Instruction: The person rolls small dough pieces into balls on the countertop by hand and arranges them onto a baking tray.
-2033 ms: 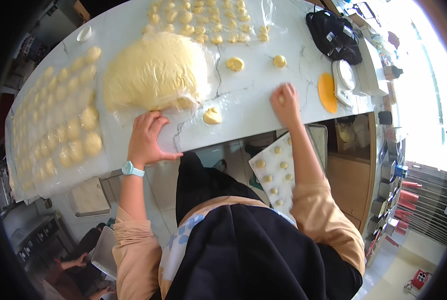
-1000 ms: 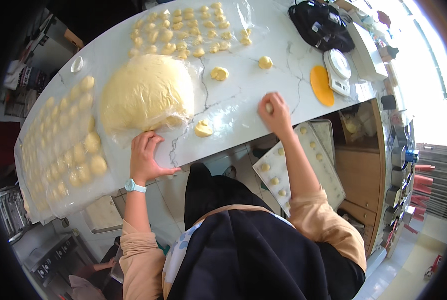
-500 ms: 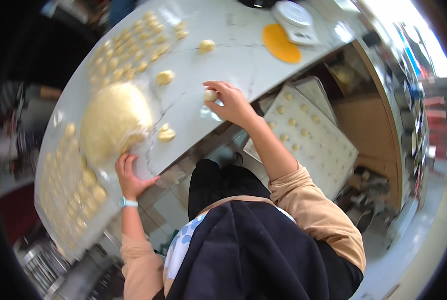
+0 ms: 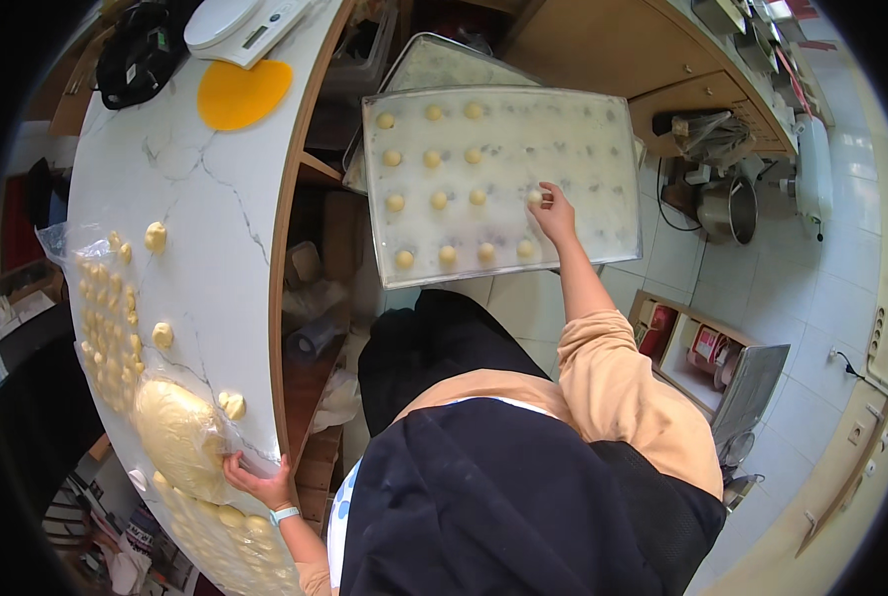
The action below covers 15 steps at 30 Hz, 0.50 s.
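Note:
My right hand (image 4: 555, 215) reaches over a large metal tray (image 4: 583, 230), thumb and fingers pinched on a small pale dough ball (image 4: 534, 197) at or just above its surface. Several similar balls sit in spaced rows across the left part of the tray. My left hand (image 4: 260, 485), a pale blue band at its wrist, rests at the white table's edge with thumb and fingers apart. Its fingertips are beside a big mound of yellow dough (image 4: 177, 437) covered in clear plastic. A small lump of dough (image 4: 231, 404) lies just beyond that hand.
Many small dough pieces (image 4: 106, 328) lie under plastic on the marbled table (image 4: 215, 199). Farther up it are a yellow scraper (image 4: 245, 95) and a white scale (image 4: 240, 28). Another tray (image 4: 444, 62) sits beneath the first. A metal pot (image 4: 728, 211) stands at the right.
My view has turned right, toward the tray. My right hand has carried the dough ball from over the table to the tray. My left hand has stayed by the wrapped dough.

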### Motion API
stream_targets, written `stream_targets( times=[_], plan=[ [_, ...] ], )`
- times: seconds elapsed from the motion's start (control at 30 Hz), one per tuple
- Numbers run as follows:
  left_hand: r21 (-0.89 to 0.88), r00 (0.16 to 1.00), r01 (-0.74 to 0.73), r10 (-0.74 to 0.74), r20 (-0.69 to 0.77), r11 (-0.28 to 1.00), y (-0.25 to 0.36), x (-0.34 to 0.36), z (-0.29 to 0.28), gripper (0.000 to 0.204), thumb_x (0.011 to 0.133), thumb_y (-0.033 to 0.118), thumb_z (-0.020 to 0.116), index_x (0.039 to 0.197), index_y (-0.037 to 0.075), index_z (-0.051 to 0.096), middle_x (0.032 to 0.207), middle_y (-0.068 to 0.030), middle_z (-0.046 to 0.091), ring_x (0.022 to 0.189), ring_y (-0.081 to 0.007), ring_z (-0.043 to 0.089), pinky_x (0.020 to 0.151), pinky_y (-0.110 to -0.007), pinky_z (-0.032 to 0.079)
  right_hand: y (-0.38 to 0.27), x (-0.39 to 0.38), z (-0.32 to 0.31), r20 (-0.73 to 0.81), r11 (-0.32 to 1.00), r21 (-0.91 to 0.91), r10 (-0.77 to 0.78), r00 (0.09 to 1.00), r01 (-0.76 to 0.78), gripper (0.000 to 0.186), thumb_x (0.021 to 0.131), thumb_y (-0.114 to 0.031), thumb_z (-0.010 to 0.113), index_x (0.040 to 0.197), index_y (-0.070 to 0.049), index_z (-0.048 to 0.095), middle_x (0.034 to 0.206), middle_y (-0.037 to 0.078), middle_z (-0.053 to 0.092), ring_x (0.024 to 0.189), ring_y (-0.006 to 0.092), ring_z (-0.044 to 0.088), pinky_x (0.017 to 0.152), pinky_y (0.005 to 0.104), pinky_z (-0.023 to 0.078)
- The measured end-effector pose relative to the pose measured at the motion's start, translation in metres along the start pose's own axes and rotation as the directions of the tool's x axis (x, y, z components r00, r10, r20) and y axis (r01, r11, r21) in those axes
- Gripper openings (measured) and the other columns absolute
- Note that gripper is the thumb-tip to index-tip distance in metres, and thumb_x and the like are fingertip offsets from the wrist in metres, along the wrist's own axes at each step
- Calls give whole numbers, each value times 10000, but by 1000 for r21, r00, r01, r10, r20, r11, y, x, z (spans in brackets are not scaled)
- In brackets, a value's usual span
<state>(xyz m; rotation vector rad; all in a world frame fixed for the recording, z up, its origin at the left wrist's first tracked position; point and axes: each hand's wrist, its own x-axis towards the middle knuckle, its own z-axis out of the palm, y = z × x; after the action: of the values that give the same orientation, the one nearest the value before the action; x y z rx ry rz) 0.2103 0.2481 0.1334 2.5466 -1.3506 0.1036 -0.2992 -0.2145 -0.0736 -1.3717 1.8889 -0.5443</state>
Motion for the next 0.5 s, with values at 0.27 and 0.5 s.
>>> stream_targets(
  times=[0.27, 0.5],
  plan=[
    [-20, 1000, 21, -21, -24, 1000, 5, 2, 5, 844, 639, 589, 801, 1211, 57, 481, 1234, -154, 458, 1214, -375, 397, 1025, -554, 318, 24, 16, 8, 12, 916, -254, -318, 948, 311, 377, 772, -116, 741, 1132, -52, 651, 934, 114, 695, 834, 239, 676, 766, 354, 552],
    [-71, 991, 109, -114, -75, 992, 3, -12, 1, 836, 484, 461, 905, 1121, 75, 525, 1234, -163, 478, 1197, -388, 425, 1016, -517, 359, -212, -69, 76, 41, 821, 198, -553, 832, 536, 200, 852, -59, 683, 1050, -34, 688, 894, 104, 689, 779, 167, 661, 710, 300, 540]
  ],
)
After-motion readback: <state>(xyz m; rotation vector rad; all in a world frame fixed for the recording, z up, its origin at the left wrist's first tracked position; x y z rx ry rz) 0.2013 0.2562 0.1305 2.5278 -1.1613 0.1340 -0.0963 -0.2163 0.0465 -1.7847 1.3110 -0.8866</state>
